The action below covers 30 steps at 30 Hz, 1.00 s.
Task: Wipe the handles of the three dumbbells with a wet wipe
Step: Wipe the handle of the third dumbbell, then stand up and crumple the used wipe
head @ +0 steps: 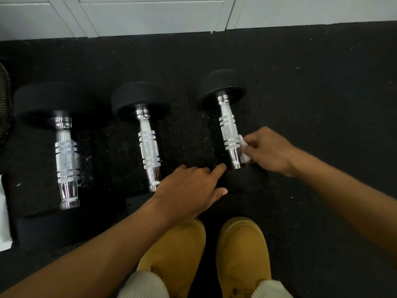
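Three dumbbells with black rubber heads and chrome handles lie side by side on the black floor: the left dumbbell (65, 160), the middle dumbbell (148, 147) and the right dumbbell (229, 130). My right hand (268, 150) pinches a small white wet wipe (243, 150) against the right side of the right dumbbell's handle, near its lower end. My left hand (191, 190) rests flat, fingers spread, on the near black head of the right dumbbell (245, 179), covering the near end of the middle dumbbell's handle.
White cabinet fronts (150, 16) run along the far edge of the black rubber floor (322, 93). My two tan boots (242, 254) stand just below the dumbbells. A white object (4, 222) lies at the left edge, a dark mesh item (4, 104) above it.
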Motion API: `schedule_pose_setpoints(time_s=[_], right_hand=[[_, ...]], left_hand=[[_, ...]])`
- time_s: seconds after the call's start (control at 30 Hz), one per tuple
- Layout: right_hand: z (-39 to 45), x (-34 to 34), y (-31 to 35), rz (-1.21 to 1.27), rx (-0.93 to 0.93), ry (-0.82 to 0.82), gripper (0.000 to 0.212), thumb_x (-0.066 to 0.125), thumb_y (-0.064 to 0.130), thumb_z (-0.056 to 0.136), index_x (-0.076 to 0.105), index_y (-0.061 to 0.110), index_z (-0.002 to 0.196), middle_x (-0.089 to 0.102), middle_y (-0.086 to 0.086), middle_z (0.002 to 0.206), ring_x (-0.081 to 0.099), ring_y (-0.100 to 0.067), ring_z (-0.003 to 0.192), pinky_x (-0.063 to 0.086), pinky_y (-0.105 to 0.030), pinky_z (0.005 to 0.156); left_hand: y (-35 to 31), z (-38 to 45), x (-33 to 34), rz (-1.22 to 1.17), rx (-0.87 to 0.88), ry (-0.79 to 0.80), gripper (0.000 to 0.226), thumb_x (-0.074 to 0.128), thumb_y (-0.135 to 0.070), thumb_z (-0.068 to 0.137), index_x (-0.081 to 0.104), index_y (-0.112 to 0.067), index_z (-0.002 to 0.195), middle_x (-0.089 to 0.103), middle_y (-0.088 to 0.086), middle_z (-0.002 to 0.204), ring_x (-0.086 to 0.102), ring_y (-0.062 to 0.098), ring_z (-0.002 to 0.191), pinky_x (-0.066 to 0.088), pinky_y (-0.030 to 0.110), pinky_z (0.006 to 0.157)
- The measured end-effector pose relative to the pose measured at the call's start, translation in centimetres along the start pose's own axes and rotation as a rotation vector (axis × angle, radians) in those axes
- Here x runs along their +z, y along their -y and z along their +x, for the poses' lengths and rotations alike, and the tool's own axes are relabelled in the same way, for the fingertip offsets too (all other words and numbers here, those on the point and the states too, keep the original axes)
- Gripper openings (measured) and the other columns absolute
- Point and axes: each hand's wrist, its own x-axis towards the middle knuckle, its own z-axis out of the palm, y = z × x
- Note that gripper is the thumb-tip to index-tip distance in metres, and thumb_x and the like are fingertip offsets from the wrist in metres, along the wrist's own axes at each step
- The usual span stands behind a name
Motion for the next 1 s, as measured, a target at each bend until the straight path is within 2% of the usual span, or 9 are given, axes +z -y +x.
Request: schedule_pose_setpoints(time_s=[0.07, 0.13, 0.2, 0.27, 0.4, 0.57, 0.77, 0.9, 1.0], right_hand=[[-1.4, 1.1, 0.3, -0.070, -0.062, -0.216, 0.017, 0.053, 0.021, 0.092, 0.068, 0.022, 0.085, 0.067, -0.002, 0.081, 0.063, -0.016, 0.074, 0.047, -0.021, 0.058], [-2.0, 2.0, 0.9, 0.087, -0.131, -0.423, 0.018, 0.057, 0.020, 0.091, 0.070, 0.020, 0.103, 0.063, 0.004, 0.079, 0.057, -0.004, 0.067, 0.044, -0.005, 0.054], [-1.4, 2.4, 1.4, 0.084, -0.272, -0.587, 0.019, 0.060, 0.016, 0.089, 0.070, 0.012, 0.105, 0.061, 0.004, 0.074, 0.055, -0.003, 0.064, 0.047, -0.010, 0.061], [0.4, 2.3, 1.8, -0.044, -0.414, -0.690, 0.019, 0.059, 0.015, 0.089, 0.070, 0.006, 0.102, 0.064, -0.008, 0.077, 0.056, -0.016, 0.073, 0.041, -0.022, 0.069], [4.3, 1.2, 2.5, -0.117, -0.483, -0.724, 0.028, 0.058, 0.018, 0.089, 0.066, 0.010, 0.115, 0.058, -0.013, 0.094, 0.049, -0.015, 0.085, 0.030, -0.015, 0.074], [2.6, 1.5, 1.6, -0.241, -0.630, -0.468, 0.022, 0.066, 0.017, 0.084, 0.070, 0.010, 0.105, 0.048, -0.011, 0.104, 0.040, -0.012, 0.092, 0.035, -0.018, 0.081], [-0.6, -1.1, -0.1, -0.209, -0.330, 0.137, 0.016, 0.071, 0.028, 0.080, 0.073, 0.036, 0.094, 0.054, 0.023, 0.080, 0.053, 0.012, 0.075, 0.038, -0.004, 0.064], [-0.6, -2.7, 0.6, -0.190, -0.229, 0.253, 0.017, 0.073, 0.025, 0.079, 0.075, 0.033, 0.093, 0.072, 0.009, 0.093, 0.063, -0.002, 0.088, 0.051, -0.020, 0.084], [-3.0, -4.5, 1.5, -0.049, -0.247, 0.106, 0.019, 0.072, 0.026, 0.079, 0.074, 0.034, 0.096, 0.073, 0.002, 0.094, 0.066, -0.011, 0.092, 0.052, -0.034, 0.091]], left_hand=[[0.0, 0.0, 0.0, 0.001, 0.000, 0.000, 0.053, 0.023, -0.052, 0.097, 0.017, -0.023, 0.141, 0.062, 0.002, 0.108, 0.060, 0.022, 0.091, 0.043, 0.037, 0.080], [0.0, 0.0, 0.1, 0.004, -0.001, 0.002, 0.053, 0.023, -0.051, 0.097, 0.018, -0.022, 0.141, 0.062, 0.002, 0.108, 0.060, 0.022, 0.091, 0.044, 0.038, 0.080], [0.0, 0.0, 0.1, 0.013, -0.004, 0.005, 0.054, 0.023, -0.051, 0.097, 0.018, -0.022, 0.142, 0.063, 0.003, 0.108, 0.061, 0.023, 0.091, 0.045, 0.039, 0.080], [0.0, -0.1, 0.1, 0.022, -0.009, 0.012, 0.054, 0.022, -0.052, 0.097, 0.017, -0.022, 0.142, 0.063, 0.003, 0.109, 0.061, 0.023, 0.092, 0.045, 0.039, 0.080], [-0.1, 0.0, 0.1, 0.022, -0.009, 0.017, 0.054, 0.022, -0.053, 0.097, 0.016, -0.023, 0.142, 0.063, 0.002, 0.109, 0.061, 0.023, 0.093, 0.043, 0.037, 0.080], [0.0, 0.0, 0.1, 0.021, -0.007, 0.017, 0.054, 0.023, -0.052, 0.097, 0.018, -0.023, 0.141, 0.063, 0.003, 0.109, 0.061, 0.024, 0.093, 0.044, 0.039, 0.081], [-0.1, 0.0, 0.2, 0.041, 0.001, 0.011, 0.054, 0.022, -0.051, 0.097, 0.014, -0.023, 0.143, 0.062, 0.004, 0.107, 0.060, 0.024, 0.091, 0.044, 0.039, 0.079], [-0.1, -0.2, -0.4, 0.011, -0.034, 0.082, 0.054, 0.025, -0.049, 0.097, 0.014, -0.026, 0.144, 0.060, 0.004, 0.116, 0.057, 0.024, 0.101, 0.041, 0.039, 0.089], [-0.3, -0.7, -2.5, -0.004, -0.106, 0.138, 0.053, 0.033, -0.049, 0.096, 0.023, -0.027, 0.142, 0.056, 0.004, 0.124, 0.052, 0.024, 0.113, 0.035, 0.037, 0.097]])
